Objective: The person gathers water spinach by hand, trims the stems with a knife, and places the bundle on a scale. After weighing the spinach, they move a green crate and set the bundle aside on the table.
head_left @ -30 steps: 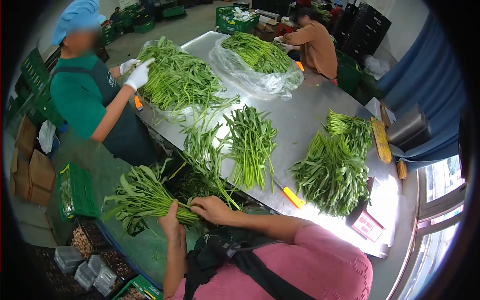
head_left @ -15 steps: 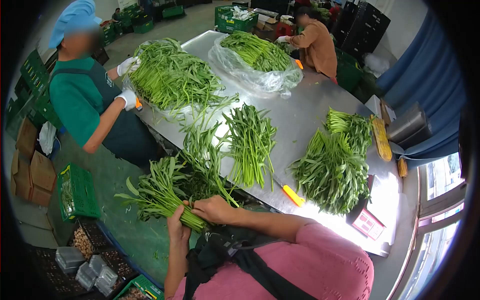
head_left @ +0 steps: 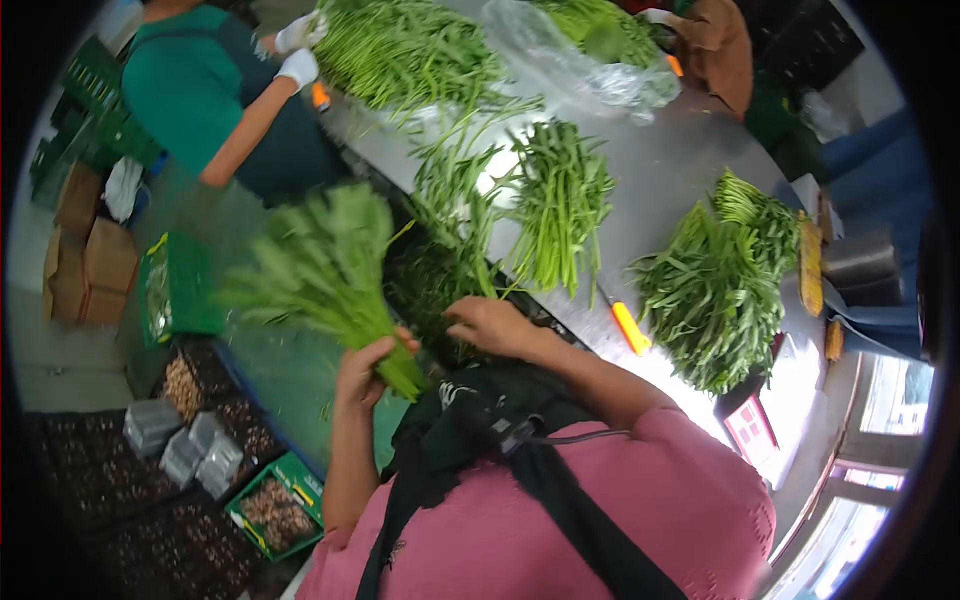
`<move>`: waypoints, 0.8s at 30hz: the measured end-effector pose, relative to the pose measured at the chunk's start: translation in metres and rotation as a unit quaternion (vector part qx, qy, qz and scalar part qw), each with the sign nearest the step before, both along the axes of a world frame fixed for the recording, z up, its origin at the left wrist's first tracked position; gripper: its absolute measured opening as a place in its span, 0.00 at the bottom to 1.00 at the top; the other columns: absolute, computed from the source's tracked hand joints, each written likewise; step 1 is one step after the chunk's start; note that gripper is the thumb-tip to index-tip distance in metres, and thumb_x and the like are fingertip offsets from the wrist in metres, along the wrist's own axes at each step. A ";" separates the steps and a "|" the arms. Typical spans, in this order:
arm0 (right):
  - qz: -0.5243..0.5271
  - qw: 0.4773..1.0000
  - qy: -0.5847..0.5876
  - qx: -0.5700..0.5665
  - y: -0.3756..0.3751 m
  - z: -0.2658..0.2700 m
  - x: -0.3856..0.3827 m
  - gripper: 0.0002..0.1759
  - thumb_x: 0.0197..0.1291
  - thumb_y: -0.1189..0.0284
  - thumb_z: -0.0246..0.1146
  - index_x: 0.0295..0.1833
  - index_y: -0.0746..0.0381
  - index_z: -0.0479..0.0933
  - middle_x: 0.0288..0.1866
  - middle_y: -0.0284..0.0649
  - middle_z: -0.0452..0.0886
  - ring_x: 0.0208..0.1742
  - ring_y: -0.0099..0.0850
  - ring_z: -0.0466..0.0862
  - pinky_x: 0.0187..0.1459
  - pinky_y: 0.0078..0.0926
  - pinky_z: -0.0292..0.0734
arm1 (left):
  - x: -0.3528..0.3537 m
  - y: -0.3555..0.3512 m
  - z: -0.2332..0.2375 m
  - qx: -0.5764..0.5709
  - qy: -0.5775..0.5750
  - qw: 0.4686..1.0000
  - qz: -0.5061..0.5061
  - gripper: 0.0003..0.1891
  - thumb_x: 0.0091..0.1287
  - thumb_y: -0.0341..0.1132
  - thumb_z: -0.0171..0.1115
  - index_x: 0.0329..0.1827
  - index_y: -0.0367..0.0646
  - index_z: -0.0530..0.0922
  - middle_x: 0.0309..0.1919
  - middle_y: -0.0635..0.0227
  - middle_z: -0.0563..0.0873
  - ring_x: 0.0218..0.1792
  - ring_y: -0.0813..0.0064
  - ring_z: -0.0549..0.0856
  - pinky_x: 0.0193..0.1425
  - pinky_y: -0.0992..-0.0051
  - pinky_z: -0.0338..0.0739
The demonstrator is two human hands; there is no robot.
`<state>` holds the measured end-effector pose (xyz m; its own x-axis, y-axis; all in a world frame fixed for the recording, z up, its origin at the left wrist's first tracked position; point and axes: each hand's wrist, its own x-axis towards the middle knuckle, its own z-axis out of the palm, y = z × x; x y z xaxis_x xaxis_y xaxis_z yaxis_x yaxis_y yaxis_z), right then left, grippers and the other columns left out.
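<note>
My left hand (head_left: 368,372) is closed around the cut stems of a bunch of water spinach (head_left: 325,265), whose leaves fan out up and left, blurred by motion. Apart from the bunch, my right hand (head_left: 490,326) hovers in front of my apron with its fingers loosely bent and nothing visible in them. Below the table edge, leafy trimmings (head_left: 430,285) fill a dark container. On the steel table (head_left: 655,165) lie another bunch (head_left: 565,205), some loose stalks (head_left: 455,185) and stacked bunches (head_left: 710,290) at right. A knife with an orange-yellow handle (head_left: 630,328) rests between them.
Across the table, a gloved co-worker (head_left: 195,95) stands by a large heap of greens (head_left: 410,55); another person (head_left: 715,45) works near a plastic bag (head_left: 575,75). Green crates (head_left: 180,290), black crates (head_left: 70,470) and plastic boxes (head_left: 205,455) stand on the left.
My right hand has let go of the stems and moved right, away from them. My left hand keeps the bunch and has swung it more upright. The view has tilted down.
</note>
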<state>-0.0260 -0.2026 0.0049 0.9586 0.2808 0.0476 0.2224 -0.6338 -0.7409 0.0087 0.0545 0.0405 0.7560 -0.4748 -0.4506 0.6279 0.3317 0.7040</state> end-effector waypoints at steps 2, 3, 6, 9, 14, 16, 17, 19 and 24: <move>-0.015 0.999 0.035 -0.001 -0.003 0.001 0.000 0.15 0.61 0.63 0.65 0.48 0.62 0.80 0.43 0.46 0.83 0.47 0.47 0.84 0.46 0.43 0.79 | -0.009 -0.011 0.001 -0.006 0.028 0.997 -0.065 0.14 0.63 0.29 0.65 0.49 0.30 0.80 0.42 0.55 0.87 0.41 0.60 0.89 0.47 0.63 0.86; -0.006 0.999 0.046 -0.002 -0.004 0.005 0.000 0.14 0.63 0.63 0.64 0.46 0.63 0.80 0.41 0.47 0.84 0.45 0.48 0.84 0.46 0.43 0.79 | -0.012 -0.017 0.001 -0.020 0.046 0.997 -0.061 0.15 0.62 0.28 0.66 0.50 0.30 0.79 0.41 0.56 0.87 0.38 0.62 0.89 0.44 0.64 0.87; 0.027 0.995 0.071 0.065 -0.006 0.005 -0.001 0.13 0.64 0.65 0.63 0.45 0.63 0.81 0.39 0.50 0.85 0.41 0.51 0.85 0.44 0.45 0.79 | -0.009 -0.022 -0.008 -0.046 0.054 0.995 -0.071 0.15 0.62 0.27 0.65 0.51 0.31 0.79 0.40 0.56 0.87 0.37 0.63 0.89 0.42 0.64 0.87; -0.030 0.999 0.027 0.031 -0.022 0.003 0.006 0.12 0.64 0.66 0.63 0.46 0.62 0.81 0.39 0.52 0.85 0.39 0.53 0.84 0.42 0.46 0.79 | -0.008 -0.023 -0.004 -0.011 0.044 0.996 -0.073 0.14 0.62 0.27 0.65 0.50 0.32 0.79 0.39 0.57 0.87 0.36 0.64 0.88 0.42 0.65 0.86; -0.355 0.929 -0.037 -0.094 -0.104 -0.021 0.037 0.12 0.66 0.64 0.61 0.40 0.62 0.79 0.38 0.55 0.84 0.41 0.53 0.85 0.41 0.47 0.80 | -0.008 -0.023 -0.002 -0.005 -0.061 0.997 0.042 0.12 0.64 0.28 0.64 0.49 0.32 0.78 0.36 0.59 0.86 0.38 0.66 0.87 0.43 0.67 0.84; -0.406 0.903 0.000 -0.140 -0.130 -0.021 0.041 0.14 0.66 0.61 0.61 0.42 0.62 0.78 0.40 0.54 0.85 0.42 0.52 0.86 0.42 0.47 0.81 | -0.007 -0.028 0.001 0.010 -0.084 0.994 0.071 0.12 0.65 0.28 0.64 0.49 0.33 0.78 0.36 0.59 0.86 0.39 0.67 0.86 0.43 0.68 0.83; -0.417 0.880 0.067 -0.218 -0.138 -0.023 0.041 0.16 0.66 0.58 0.62 0.45 0.62 0.78 0.42 0.53 0.85 0.44 0.52 0.86 0.44 0.47 0.81 | -0.008 -0.034 0.005 0.011 -0.113 0.988 0.106 0.13 0.66 0.29 0.63 0.51 0.33 0.77 0.37 0.59 0.85 0.39 0.67 0.86 0.44 0.67 0.83; -0.422 0.842 0.154 -0.299 -0.147 -0.029 0.043 0.22 0.66 0.53 0.63 0.53 0.60 0.74 0.48 0.47 0.86 0.48 0.51 0.86 0.48 0.48 0.82 | -0.007 -0.041 0.008 0.010 -0.146 0.979 0.145 0.14 0.67 0.29 0.62 0.54 0.34 0.76 0.38 0.59 0.85 0.40 0.68 0.86 0.44 0.67 0.83; -0.428 0.841 0.124 -0.306 -0.155 -0.046 0.042 0.22 0.65 0.53 0.63 0.52 0.60 0.74 0.48 0.48 0.85 0.47 0.50 0.87 0.48 0.48 0.82 | -0.004 -0.038 -0.015 -0.122 -0.010 0.982 0.143 0.20 0.68 0.29 0.61 0.62 0.38 0.70 0.43 0.63 0.82 0.41 0.68 0.83 0.51 0.63 0.81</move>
